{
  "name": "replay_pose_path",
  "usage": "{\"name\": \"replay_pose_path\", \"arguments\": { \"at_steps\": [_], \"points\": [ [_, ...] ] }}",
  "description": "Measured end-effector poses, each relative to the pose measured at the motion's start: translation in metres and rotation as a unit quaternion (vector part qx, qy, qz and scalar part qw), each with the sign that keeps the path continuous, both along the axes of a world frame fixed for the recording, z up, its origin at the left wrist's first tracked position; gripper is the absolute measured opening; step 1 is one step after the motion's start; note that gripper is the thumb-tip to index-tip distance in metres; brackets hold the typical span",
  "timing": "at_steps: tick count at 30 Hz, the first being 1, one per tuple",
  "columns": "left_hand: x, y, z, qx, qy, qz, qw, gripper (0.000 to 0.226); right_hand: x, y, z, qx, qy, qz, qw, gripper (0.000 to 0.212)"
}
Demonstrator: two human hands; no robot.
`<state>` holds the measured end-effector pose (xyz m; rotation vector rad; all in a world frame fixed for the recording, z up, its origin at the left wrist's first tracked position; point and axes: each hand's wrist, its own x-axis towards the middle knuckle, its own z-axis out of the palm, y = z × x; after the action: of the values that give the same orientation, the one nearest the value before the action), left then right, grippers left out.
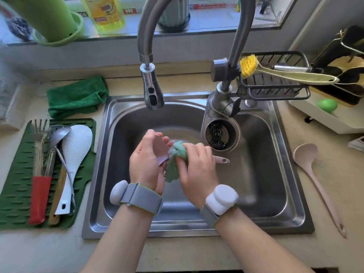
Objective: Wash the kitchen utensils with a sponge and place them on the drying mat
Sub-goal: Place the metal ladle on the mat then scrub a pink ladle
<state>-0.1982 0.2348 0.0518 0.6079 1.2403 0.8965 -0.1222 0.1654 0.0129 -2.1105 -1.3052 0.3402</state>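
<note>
Over the sink (pixel 275 194), left hand (pixel 145 164) grips what looks like a pink spatula (pixel 164 152), right hand (pixel 197 164) clutches the green sponge (pixel 175 164) against it; drying mat (pixel 17 194) waits left

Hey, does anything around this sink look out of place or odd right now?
Only mildly: a pink ladle lies on the bare counter right of the sink, apart from the utensils on the green drying mat. Nothing looks spilled or damaged.
</note>
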Motion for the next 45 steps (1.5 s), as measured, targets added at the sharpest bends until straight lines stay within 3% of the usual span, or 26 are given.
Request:
{"name": "replay_pose_path", "arguments": {
  "at_steps": [4,7,12,15,18,23,26,29,32,33,36,40,43,45],
  "points": [
    [-0.016,0.012,0.003,-0.001,0.005,0.003,1.000,0.022,0.055,-0.037,-0.038,-0.065,0.009,-0.103,0.993,0.042],
    [-0.018,0.020,0.003,0.001,-0.006,0.019,1.000,0.023,0.062,-0.042,-0.044,-0.088,0.056,-0.139,0.985,0.034],
    [-0.016,0.030,0.003,-0.002,-0.030,0.056,0.998,0.024,0.049,-0.024,-0.030,-0.057,0.078,-0.104,0.990,0.022],
    [-0.022,0.034,-0.002,-0.004,-0.032,0.075,0.997,0.025,0.070,-0.051,-0.031,-0.066,0.105,-0.175,0.977,0.014],
    [-0.025,0.027,-0.011,-0.020,-0.023,0.071,0.997,0.024,0.068,-0.049,-0.019,0.022,0.102,-0.234,0.967,0.014],
    [-0.007,0.007,-0.013,-0.026,-0.039,0.040,0.998,0.023,0.018,0.002,-0.017,-0.004,0.027,-0.064,0.998,0.033],
    [0.003,0.002,-0.012,-0.039,-0.050,0.021,0.998,0.024,-0.016,0.019,0.001,0.024,0.029,-0.013,0.999,0.029],
    [-0.002,0.006,-0.009,-0.013,-0.037,0.013,0.999,0.023,0.019,0.007,-0.008,0.005,-0.075,-0.013,0.997,0.031],
    [-0.008,0.014,-0.002,0.001,-0.056,0.029,0.998,0.022,0.073,-0.024,-0.027,-0.069,0.010,-0.160,0.985,0.031],
    [-0.007,0.013,-0.003,-0.006,-0.055,0.025,0.998,0.022,0.075,-0.027,-0.029,-0.072,0.037,-0.167,0.983,0.028],
    [0.003,0.009,-0.008,-0.052,-0.073,-0.002,0.996,0.023,0.042,-0.010,-0.010,-0.016,0.055,-0.046,0.997,0.022],
    [0.013,0.003,-0.012,-0.074,-0.138,-0.027,0.987,0.026,0.011,0.010,0.014,0.020,-0.025,0.105,0.994,0.026],
    [0.015,-0.005,-0.013,-0.027,-0.098,-0.053,0.993,0.025,0.016,0.017,0.017,0.044,-0.021,0.117,0.992,0.028],
    [0.018,-0.011,-0.016,-0.028,-0.100,-0.059,0.993,0.027,0.008,0.018,0.024,0.032,0.029,0.036,0.998,0.022]
  ]
}}
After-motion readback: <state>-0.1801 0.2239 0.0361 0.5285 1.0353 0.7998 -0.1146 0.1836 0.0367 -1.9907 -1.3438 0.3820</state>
